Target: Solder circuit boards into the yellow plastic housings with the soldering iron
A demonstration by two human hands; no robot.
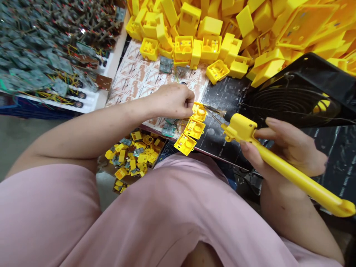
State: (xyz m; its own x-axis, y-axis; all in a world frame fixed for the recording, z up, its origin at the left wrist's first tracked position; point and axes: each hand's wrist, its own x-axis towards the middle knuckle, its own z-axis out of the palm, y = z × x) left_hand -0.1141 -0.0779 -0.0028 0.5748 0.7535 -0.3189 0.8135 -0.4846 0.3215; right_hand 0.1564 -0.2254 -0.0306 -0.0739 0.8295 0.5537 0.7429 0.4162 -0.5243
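From my seat I see the left hand (174, 101) curled shut, its fingertips pinched on the near edge of the yellow housing (200, 112), which lies open side up on the bench (222, 97) at the head of a short row with two more housings (190, 136). The right hand (289, 148) is wrapped round the soldering iron (280, 165) just behind its blocky head, and the thin tip almost touches the housing. I judge the housing to be light, stiff moulded plastic that skids easily on the mat, so it is best pinned by its outer wall, clear of the metal inside. The iron looks light but long in the handle; a hold close to the head steadies the tip.
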